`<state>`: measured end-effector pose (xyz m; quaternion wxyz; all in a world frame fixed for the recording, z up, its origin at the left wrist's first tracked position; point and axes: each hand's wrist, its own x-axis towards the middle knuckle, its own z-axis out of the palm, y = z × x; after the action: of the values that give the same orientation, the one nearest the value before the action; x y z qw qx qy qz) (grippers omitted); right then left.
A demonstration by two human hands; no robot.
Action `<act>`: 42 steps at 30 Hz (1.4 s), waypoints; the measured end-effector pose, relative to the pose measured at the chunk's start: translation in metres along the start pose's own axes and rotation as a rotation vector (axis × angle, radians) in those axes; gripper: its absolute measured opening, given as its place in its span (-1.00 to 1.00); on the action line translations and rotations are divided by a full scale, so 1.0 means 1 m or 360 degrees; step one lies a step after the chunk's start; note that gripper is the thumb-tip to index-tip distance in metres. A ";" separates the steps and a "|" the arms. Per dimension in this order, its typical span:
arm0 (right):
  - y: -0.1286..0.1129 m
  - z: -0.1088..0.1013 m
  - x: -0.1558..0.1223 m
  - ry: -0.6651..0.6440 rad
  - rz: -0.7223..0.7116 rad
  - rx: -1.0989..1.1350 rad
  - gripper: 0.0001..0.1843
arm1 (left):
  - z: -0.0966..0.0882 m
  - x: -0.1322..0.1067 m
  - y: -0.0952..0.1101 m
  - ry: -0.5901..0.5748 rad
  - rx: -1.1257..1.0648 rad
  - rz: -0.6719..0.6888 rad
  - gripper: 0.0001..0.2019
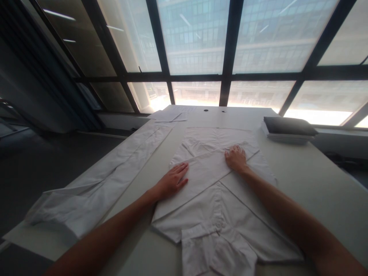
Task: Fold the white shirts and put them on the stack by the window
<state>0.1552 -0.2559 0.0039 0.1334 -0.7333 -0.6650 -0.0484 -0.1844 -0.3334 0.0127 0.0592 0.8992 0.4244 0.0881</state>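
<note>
A white long-sleeved garment (198, 203) with a buttoned front lies spread on the table, its sleeves folded across its body. Its collar or hood (218, 249) points toward me; I cannot tell which. My left hand (173, 180) lies flat on the left part of the folded sleeve (201, 168), fingers stretched out and slightly apart. Farther off and to the right, my right hand (236, 158) rests palm down near the sleeve's other end, fingers a little bent and spread. Neither hand grips the cloth.
Another length of white cloth (106, 180) runs along the table's left edge. Paper sheets (169, 116) lie at the back left of the white table (324, 191). A stack of folded cloth with a dark top (289, 128) stands at the back right. Windows (195, 38) rise behind.
</note>
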 end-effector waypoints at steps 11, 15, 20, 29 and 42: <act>0.002 0.006 0.007 -0.0108 -0.0235 0.0105 -0.38 | -0.001 0.000 0.001 -0.0017 -0.0009 -0.0017 -0.42; 0.001 0.007 0.008 -0.0293 -0.0623 0.0186 -0.34 | 0.000 0.000 0.001 -0.0020 -0.0010 -0.0012 -0.41; -0.001 0.007 0.009 -0.0377 -0.0376 0.0099 -0.30 | -0.001 0.000 0.001 -0.0005 -0.0011 -0.0009 -0.42; 0.025 0.016 0.024 -0.0230 0.0196 0.0066 -0.22 | 0.003 -0.001 -0.002 0.0025 -0.0023 0.0011 -0.42; 0.035 0.025 0.026 -0.0074 0.0275 0.0046 -0.20 | 0.002 0.000 -0.003 0.0037 -0.0008 0.0017 -0.42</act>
<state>0.1895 -0.2275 -0.0185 0.1321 -0.7867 -0.6029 -0.0101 -0.1863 -0.3316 0.0097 0.0561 0.9003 0.4200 0.0999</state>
